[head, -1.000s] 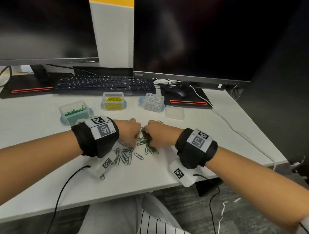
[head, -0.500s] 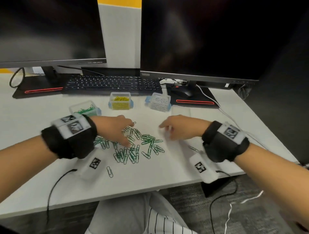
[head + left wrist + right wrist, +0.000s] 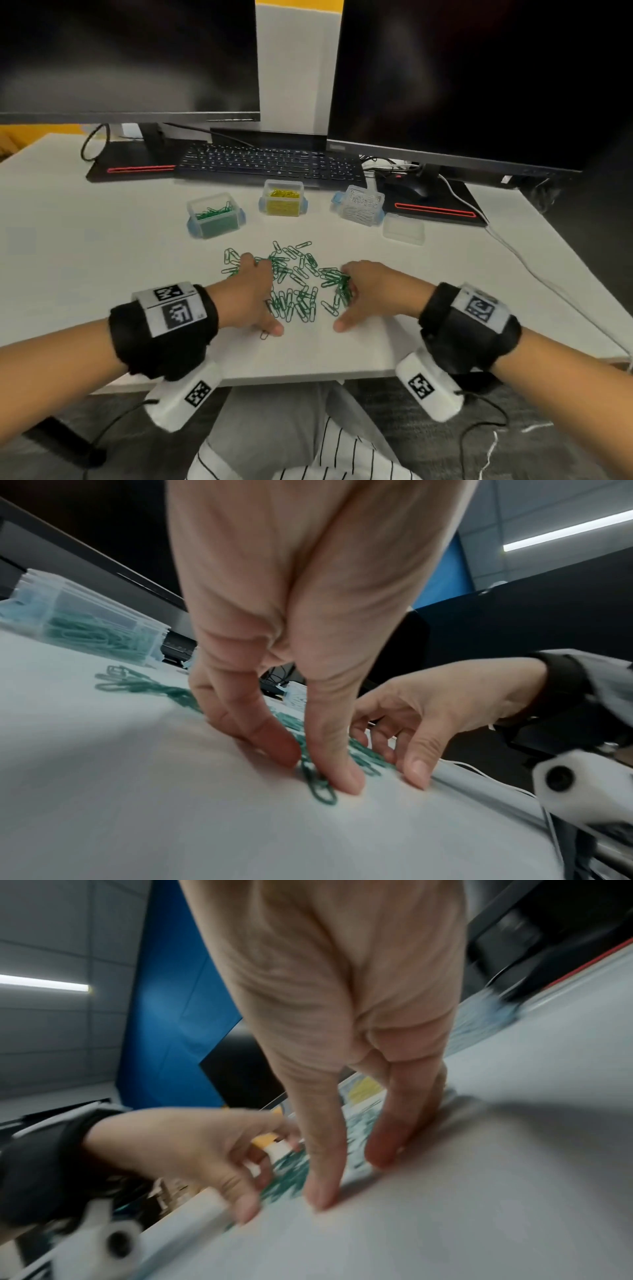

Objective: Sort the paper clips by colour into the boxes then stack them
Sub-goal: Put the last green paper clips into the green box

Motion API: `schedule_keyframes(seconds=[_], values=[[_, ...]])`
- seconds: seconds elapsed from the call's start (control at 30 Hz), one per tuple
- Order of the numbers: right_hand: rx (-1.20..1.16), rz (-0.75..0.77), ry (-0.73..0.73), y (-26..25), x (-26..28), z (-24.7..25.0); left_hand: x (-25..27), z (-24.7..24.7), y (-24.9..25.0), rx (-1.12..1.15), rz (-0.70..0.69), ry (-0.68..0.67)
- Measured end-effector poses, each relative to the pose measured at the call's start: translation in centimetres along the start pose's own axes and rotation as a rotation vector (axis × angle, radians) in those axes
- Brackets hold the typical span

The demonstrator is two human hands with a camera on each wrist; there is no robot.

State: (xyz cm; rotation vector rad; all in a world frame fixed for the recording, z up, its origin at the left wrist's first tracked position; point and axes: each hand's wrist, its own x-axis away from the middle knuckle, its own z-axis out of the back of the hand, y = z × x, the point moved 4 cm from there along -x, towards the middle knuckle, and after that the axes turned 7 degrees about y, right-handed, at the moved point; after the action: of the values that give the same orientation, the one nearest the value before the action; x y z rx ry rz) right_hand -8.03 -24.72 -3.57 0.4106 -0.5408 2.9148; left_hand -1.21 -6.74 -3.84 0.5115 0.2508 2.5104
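Flanking loose green clips (image 3: 294,284), both hands (image 3: 248,294), boxes (image 3: 215,219) beyond

Clips (image 3: 294,281) on desk (image 3: 102,260), before boxes (image 3: 215,215).

I see bare desk (image 3: 102,260) left of green clips (image 3: 291,284), open passage there. Ahead, green box (image 3: 215,219), yellow box (image 3: 281,202), white-clip box (image 3: 360,205) stand apart, gaps between. Loose lid (image 3: 403,229) just beside white-clip box. Keyboard (image 3: 270,163) blocks behind.
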Motion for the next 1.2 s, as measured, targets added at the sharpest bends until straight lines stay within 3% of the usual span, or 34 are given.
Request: schedule_keyframes(seconds=[0.17, 0.27, 0.4, 0.47, 0.57, 0.8, 1.07, 1.2], values=[[0.007, 0.138, 0.047, -5.3, -4.1, -0.6, -2.3, 0.9, -0.1, 0.006, -0.010, 0.074], [0.023, 0.111, 0.039, -5.3, -5.8, 1.0, -3.0, 2.5, -1.6, -0.038, 0.014, 0.112], [0.296, 0.022, -0.123, -3.0, -6.7, 2.9, -2.8, 4.0, -5.6, -0.185, 0.114, -0.020], [0.348, 0.037, -0.160, -3.5, -7.3, 3.1, -2.6, 3.5, -5.9, -0.204, 0.121, -0.080], [0.335, 0.121, -0.198, -6.0, -8.6, 2.3, -3.1, 2.8, -4.8, -0.143, 0.067, -0.055], [0.246, 0.388, -0.089, -10.5, -10.1, 1.1, -4.6, 3.3, -3.5, -0.022, -0.036, 0.068], [0.131, 0.383, 0.092, -11.0, -12.2, 1.1, -5.9, 4.2, -4.4, 0.077, 0.014, 0.236], [0.055, 0.358, 0.101, -11.5, -13.5, 2.4, -6.3, 5.7, -5.0, 0.132, 0.040, 0.272]])
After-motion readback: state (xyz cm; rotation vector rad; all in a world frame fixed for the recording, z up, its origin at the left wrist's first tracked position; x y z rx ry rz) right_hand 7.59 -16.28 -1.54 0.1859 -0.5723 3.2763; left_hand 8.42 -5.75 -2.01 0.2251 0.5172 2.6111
